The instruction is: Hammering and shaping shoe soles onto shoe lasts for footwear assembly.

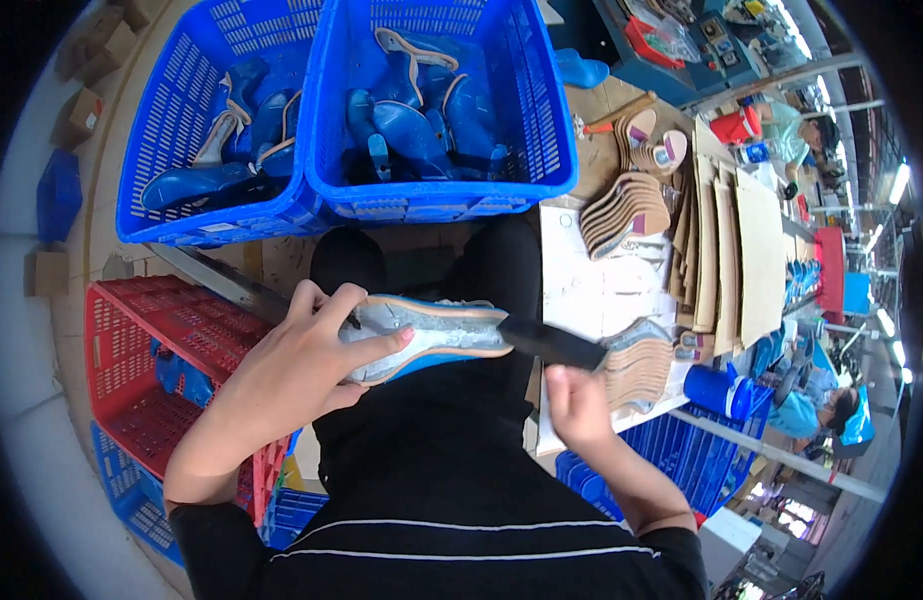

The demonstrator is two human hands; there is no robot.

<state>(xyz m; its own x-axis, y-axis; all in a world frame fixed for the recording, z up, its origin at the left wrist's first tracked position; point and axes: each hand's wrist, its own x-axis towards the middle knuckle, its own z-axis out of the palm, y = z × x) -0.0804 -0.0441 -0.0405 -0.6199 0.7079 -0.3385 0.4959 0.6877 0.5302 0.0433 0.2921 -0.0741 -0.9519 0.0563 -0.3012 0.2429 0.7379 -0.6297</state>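
My left hand (317,350) grips a blue shoe last (437,342) at its wider end and holds it over my lap. The last lies with its underside up, showing a pale grey-white surface edged by a tan rim. My right hand (579,408) is closed, close by on the right. At its fingers a dark elongated tool (557,343) is smeared by motion, one end reaching the narrow end of the last. The tool's exact kind cannot be made out. Just beyond that hand, a stack of tan insoles (639,370) rests on the white-covered worktable (612,285).
Two blue crates (442,200) ahead hold several blue lasts. A red crate (172,320) stands left, above a blue one. More insoles (627,212), cardboard sheets (750,260) and a blue jug (717,390) are on the right. Two people work at far right.
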